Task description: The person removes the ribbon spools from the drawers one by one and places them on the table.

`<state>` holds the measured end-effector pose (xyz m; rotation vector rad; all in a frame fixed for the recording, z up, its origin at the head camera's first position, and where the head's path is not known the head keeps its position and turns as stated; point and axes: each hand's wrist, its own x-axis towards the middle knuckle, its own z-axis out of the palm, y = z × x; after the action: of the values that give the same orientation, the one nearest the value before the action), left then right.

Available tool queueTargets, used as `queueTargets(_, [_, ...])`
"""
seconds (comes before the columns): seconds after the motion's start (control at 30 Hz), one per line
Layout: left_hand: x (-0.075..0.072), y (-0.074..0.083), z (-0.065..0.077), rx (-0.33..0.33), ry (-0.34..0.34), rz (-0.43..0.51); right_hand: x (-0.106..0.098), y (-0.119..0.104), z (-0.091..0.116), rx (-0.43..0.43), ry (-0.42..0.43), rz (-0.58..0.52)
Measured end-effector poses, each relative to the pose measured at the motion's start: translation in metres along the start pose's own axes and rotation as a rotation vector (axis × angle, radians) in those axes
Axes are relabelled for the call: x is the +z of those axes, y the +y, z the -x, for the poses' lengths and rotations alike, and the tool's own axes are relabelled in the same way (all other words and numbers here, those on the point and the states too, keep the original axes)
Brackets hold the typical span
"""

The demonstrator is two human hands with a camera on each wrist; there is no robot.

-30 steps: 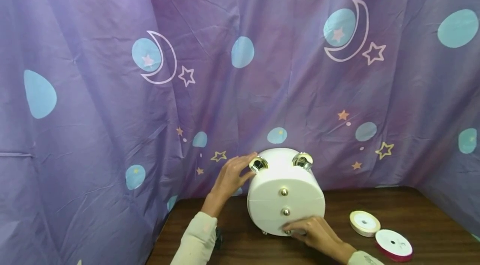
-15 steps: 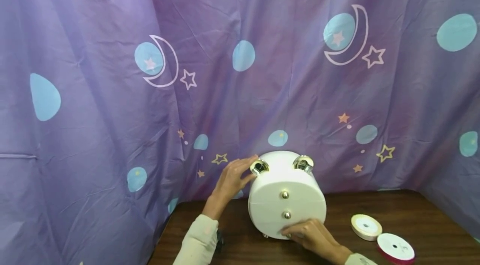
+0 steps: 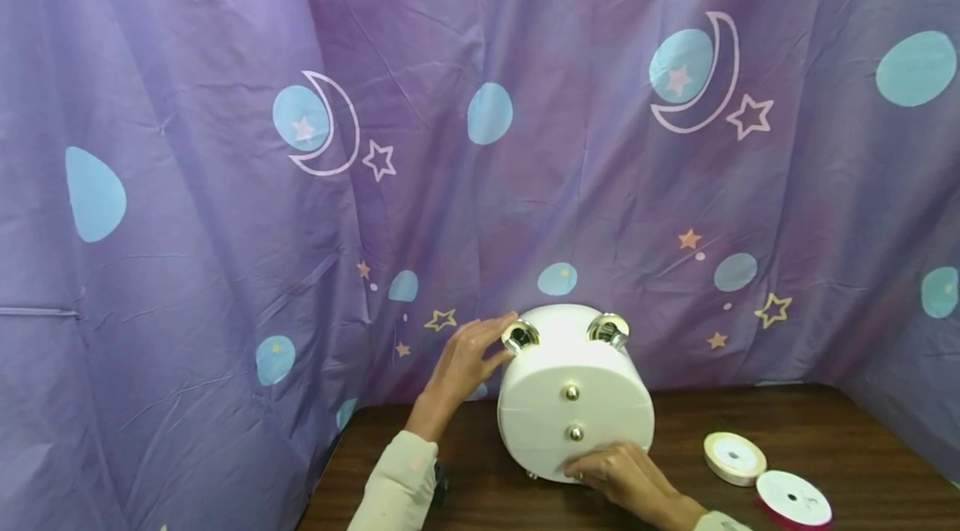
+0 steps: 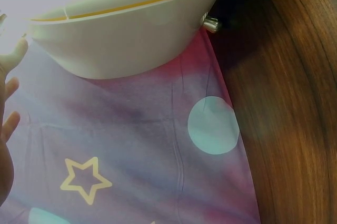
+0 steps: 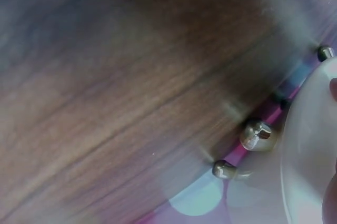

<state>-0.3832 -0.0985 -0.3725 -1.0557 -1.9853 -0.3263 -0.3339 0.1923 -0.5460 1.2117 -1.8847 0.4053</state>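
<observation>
A white drum-shaped box (image 3: 540, 414), styled like a twin-bell alarm clock, stands on the table with gold knobs down its front. My left hand (image 3: 468, 352) holds its left gold bell (image 3: 520, 337), thumb below and fingers above. The other bell (image 3: 609, 329) is untouched. In the left wrist view, fingers (image 4: 10, 87) show at the left edge beside the box's pale side (image 4: 126, 45). My right hand (image 3: 626, 473) pinches at the lowest knob, which its fingers mostly cover; the upper knob (image 3: 572, 392) and middle knob (image 3: 576, 433) stay visible. Small metal feet (image 5: 225, 170) show underneath.
To the right on the dark wooden table (image 3: 817, 423) lie a cream ribbon spool (image 3: 735, 458) and a white-faced spool with a magenta rim (image 3: 793, 499). A dark object (image 3: 440, 483) sits beside my left sleeve. A purple moon-and-star cloth (image 3: 480, 206) hangs behind the table.
The head view has tilted up slightly, so everything sits a little lower. Both hands keep their places on the box.
</observation>
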Motion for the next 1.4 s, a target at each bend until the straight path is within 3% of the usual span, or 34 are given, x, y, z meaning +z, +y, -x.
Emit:
queueTargets(0.33, [-0.001,0.001,-0.003,-0.010,-0.024,-0.009,-0.008,-0.005,0.000,-0.029,0.003,-0.010])
queueTargets(0.7, [0.000,-0.002,-0.004,0.017,0.011,-0.004,-0.019,-0.024,0.001,0.009,-0.019,-0.070])
queueTargets(1.0, [0.001,-0.004,-0.006,0.027,0.029,0.005,-0.027,-0.042,0.001,-0.023,-0.007,-0.063])
queueTargets(1.23, [0.001,-0.003,-0.004,0.013,0.004,0.011,-0.034,-0.066,0.006,0.078,-0.037,-0.210])
queueTargets(1.4, [0.001,-0.003,-0.003,0.025,0.016,0.022,-0.034,-0.083,0.008,0.091,0.010,-0.126])
